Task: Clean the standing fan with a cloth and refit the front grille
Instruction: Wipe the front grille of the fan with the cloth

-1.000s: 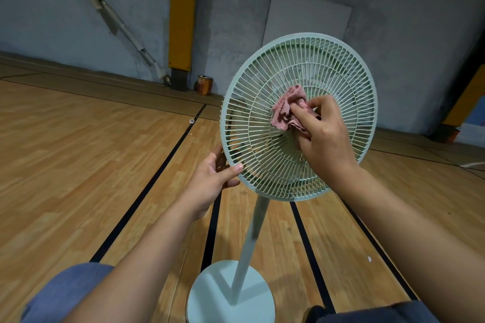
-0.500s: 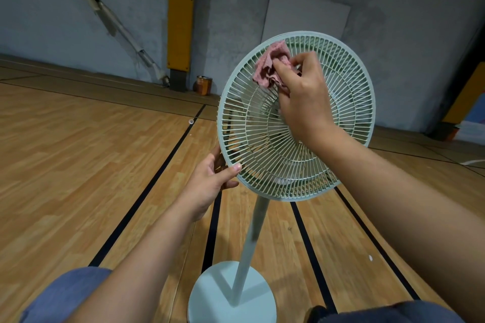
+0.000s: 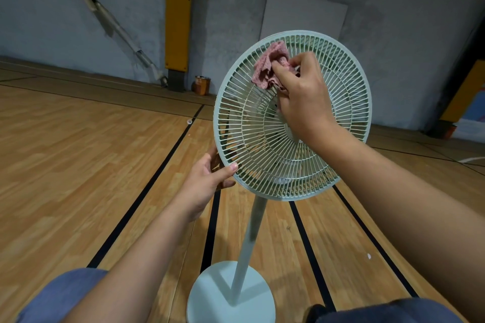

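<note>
Left hand [image 3: 207,186] grips lower-left rim of the front grille [image 3: 262,139], thumb on the front face, fingers curled behind. Standing fan [image 3: 252,231] upright on wooden floor [image 3: 78,165], round base [image 3: 210,299] near the knees. Right hand [image 3: 301,94] bunches pink cloth [image 3: 267,68], pressing it against the grille's upper-left ribs.

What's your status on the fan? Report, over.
Right hand grips pink cloth against upper grille. Left hand holds grille rim. Nothing in the way.
</note>
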Demonstrator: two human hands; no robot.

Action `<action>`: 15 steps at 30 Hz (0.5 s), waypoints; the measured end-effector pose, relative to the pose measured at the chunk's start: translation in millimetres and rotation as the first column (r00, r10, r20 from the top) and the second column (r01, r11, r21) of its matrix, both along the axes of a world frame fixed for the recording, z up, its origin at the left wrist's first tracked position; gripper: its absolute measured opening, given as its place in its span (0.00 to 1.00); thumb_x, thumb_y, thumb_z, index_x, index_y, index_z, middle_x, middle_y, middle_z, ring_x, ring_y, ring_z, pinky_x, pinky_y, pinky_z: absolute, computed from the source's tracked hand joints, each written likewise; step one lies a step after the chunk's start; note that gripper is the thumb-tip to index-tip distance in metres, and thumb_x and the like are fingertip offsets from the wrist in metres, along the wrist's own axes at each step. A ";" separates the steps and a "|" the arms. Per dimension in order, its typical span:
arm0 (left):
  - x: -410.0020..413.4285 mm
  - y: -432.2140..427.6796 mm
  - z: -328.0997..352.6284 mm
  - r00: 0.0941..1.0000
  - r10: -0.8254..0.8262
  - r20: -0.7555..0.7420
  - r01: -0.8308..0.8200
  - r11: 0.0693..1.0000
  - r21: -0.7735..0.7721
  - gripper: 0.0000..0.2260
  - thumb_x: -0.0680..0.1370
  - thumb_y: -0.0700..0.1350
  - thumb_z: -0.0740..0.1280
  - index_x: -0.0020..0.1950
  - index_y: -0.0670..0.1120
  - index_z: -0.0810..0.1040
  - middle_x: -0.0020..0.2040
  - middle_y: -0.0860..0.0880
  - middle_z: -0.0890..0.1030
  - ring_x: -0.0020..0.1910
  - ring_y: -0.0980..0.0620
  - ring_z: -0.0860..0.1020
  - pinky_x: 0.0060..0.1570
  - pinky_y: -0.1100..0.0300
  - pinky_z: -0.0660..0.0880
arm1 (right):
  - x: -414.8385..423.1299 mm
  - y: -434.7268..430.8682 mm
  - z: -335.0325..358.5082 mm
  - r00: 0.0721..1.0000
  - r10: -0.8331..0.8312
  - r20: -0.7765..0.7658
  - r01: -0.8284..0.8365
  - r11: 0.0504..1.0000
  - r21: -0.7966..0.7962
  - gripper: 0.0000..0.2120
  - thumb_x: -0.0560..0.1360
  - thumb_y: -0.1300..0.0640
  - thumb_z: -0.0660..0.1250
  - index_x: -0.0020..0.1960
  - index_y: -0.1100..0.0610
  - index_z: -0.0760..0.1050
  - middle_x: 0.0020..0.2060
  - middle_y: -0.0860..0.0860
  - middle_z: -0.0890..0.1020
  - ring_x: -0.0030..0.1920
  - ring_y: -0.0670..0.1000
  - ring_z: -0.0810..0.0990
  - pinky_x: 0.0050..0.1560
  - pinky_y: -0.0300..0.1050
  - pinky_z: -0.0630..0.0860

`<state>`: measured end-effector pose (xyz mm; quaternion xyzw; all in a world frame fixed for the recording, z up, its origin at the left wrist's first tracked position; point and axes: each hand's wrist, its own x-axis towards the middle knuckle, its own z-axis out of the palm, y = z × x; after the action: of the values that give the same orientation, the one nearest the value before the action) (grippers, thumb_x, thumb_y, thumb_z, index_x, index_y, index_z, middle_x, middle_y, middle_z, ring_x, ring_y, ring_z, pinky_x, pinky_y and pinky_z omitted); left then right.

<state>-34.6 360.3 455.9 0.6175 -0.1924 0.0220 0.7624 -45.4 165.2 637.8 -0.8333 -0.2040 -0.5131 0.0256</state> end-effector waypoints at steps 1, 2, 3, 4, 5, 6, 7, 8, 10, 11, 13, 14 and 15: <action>0.4 -0.1 -0.1 1.000 0.004 -0.002 -0.004 1.000 0.000 0.25 0.82 0.44 0.72 0.78 0.55 0.72 0.67 0.55 0.84 0.63 0.54 0.84 0.56 0.55 0.82 | -2.8 -4.5 -4.9 1.000 -0.001 -0.014 0.001 1.000 -0.004 0.24 0.74 0.73 0.70 0.70 0.66 0.78 0.59 0.66 0.75 0.57 0.64 0.77 0.49 0.48 0.75; 0.8 0.0 -0.2 1.000 0.009 -0.006 -0.009 1.000 -0.003 0.25 0.82 0.44 0.73 0.78 0.55 0.71 0.67 0.54 0.84 0.63 0.53 0.84 0.56 0.55 0.82 | -5.7 -8.7 -10.1 1.000 0.000 -0.030 0.000 1.000 -0.006 0.24 0.74 0.72 0.71 0.70 0.67 0.78 0.58 0.67 0.75 0.56 0.65 0.77 0.50 0.49 0.77; 1.0 -0.1 -0.3 1.000 0.012 -0.010 -0.012 1.000 -0.009 0.26 0.82 0.44 0.73 0.79 0.54 0.71 0.67 0.53 0.84 0.63 0.53 0.84 0.56 0.55 0.82 | -8.9 -12.8 -15.3 0.999 0.001 -0.044 -0.001 1.000 -0.007 0.24 0.74 0.71 0.72 0.69 0.67 0.78 0.58 0.67 0.76 0.56 0.66 0.77 0.50 0.51 0.78; 1.5 -0.3 -0.2 1.000 0.012 -0.015 -0.012 1.000 -0.013 0.26 0.82 0.44 0.73 0.79 0.54 0.71 0.67 0.53 0.84 0.64 0.52 0.84 0.57 0.54 0.82 | -11.9 -16.8 -20.5 0.999 0.003 -0.052 -0.003 1.000 -0.009 0.24 0.73 0.70 0.73 0.69 0.68 0.78 0.57 0.68 0.76 0.55 0.66 0.77 0.49 0.52 0.78; 1.6 -0.4 -0.1 1.000 0.010 -0.018 -0.011 1.000 -0.016 0.26 0.82 0.43 0.72 0.79 0.54 0.71 0.67 0.53 0.84 0.63 0.52 0.84 0.57 0.53 0.82 | -14.7 -20.5 -25.4 0.999 0.005 -0.054 -0.006 1.000 -0.010 0.24 0.73 0.68 0.74 0.68 0.68 0.79 0.57 0.68 0.76 0.55 0.66 0.77 0.48 0.54 0.79; 1.4 -0.9 0.4 1.000 0.009 -0.019 -0.009 1.000 -0.016 0.26 0.82 0.43 0.72 0.79 0.53 0.71 0.67 0.53 0.84 0.63 0.52 0.84 0.58 0.53 0.82 | -17.5 -24.3 -30.0 0.999 0.008 -0.054 -0.009 1.000 -0.010 0.23 0.74 0.66 0.72 0.68 0.68 0.79 0.56 0.68 0.76 0.55 0.67 0.78 0.48 0.56 0.80; 1.3 -0.9 0.7 1.000 0.008 -0.019 -0.008 1.000 -0.014 0.26 0.82 0.43 0.72 0.79 0.53 0.71 0.66 0.53 0.84 0.62 0.53 0.85 0.58 0.52 0.82 | -19.9 -27.5 -34.3 0.999 0.011 -0.053 -0.011 1.000 -0.007 0.22 0.74 0.63 0.71 0.68 0.68 0.79 0.56 0.68 0.76 0.55 0.67 0.78 0.49 0.57 0.81; 1.3 -0.9 0.9 1.000 0.009 -0.018 -0.009 1.000 -0.010 0.26 0.82 0.43 0.72 0.79 0.53 0.71 0.66 0.54 0.85 0.62 0.53 0.85 0.59 0.51 0.81 | -21.7 -30.5 -38.2 0.998 0.013 -0.054 -0.013 1.000 -0.003 0.22 0.75 0.63 0.70 0.68 0.68 0.79 0.57 0.68 0.76 0.55 0.67 0.78 0.50 0.58 0.82; 1.4 -1.0 1.5 1.000 0.009 -0.012 -0.009 1.000 -0.002 0.26 0.82 0.43 0.72 0.79 0.53 0.71 0.66 0.54 0.85 0.62 0.54 0.85 0.60 0.50 0.82 | -23.8 -35.2 -44.6 0.999 0.011 -0.053 -0.010 1.000 0.012 0.22 0.75 0.63 0.71 0.68 0.67 0.79 0.58 0.68 0.75 0.56 0.66 0.78 0.50 0.58 0.83; 1.5 -1.0 1.6 1.000 0.007 -0.009 -0.007 1.000 0.002 0.25 0.82 0.43 0.72 0.78 0.53 0.71 0.66 0.54 0.85 0.62 0.54 0.85 0.60 0.50 0.82 | -23.9 -36.9 -46.9 0.999 0.008 -0.053 -0.007 1.000 0.021 0.22 0.75 0.64 0.71 0.68 0.67 0.79 0.58 0.68 0.75 0.56 0.66 0.78 0.50 0.58 0.83; 1.6 -1.5 1.5 1.000 0.001 -0.003 -0.001 1.000 0.007 0.25 0.82 0.43 0.72 0.78 0.54 0.72 0.66 0.54 0.84 0.62 0.54 0.85 0.58 0.52 0.82 | -22.3 -38.9 -48.4 0.998 0.002 -0.061 0.000 0.999 0.033 0.23 0.74 0.67 0.74 0.69 0.67 0.79 0.59 0.67 0.75 0.56 0.65 0.78 0.48 0.59 0.83; 1.8 -1.3 1.3 1.000 -0.002 -0.004 0.002 1.000 0.005 0.24 0.82 0.43 0.72 0.78 0.54 0.72 0.66 0.54 0.84 0.62 0.54 0.85 0.56 0.54 0.83 | -20.8 -38.6 -47.3 0.998 -0.001 -0.066 0.004 0.999 0.035 0.24 0.73 0.68 0.75 0.69 0.67 0.78 0.59 0.67 0.75 0.56 0.66 0.78 0.47 0.59 0.83; 2.2 -1.0 1.4 1.000 -0.005 -0.010 0.004 1.000 -0.004 0.24 0.82 0.43 0.72 0.77 0.54 0.72 0.66 0.54 0.84 0.62 0.53 0.85 0.55 0.55 0.83 | -19.0 -37.7 -45.3 0.998 -0.004 -0.066 0.006 0.999 0.033 0.25 0.72 0.69 0.75 0.69 0.67 0.78 0.58 0.67 0.75 0.56 0.66 0.78 0.46 0.59 0.83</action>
<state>-32.4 359.3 457.3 0.6157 -0.1901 0.0177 0.7645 -64.5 127.5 592.5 -0.8497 -0.1926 -0.4888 0.0447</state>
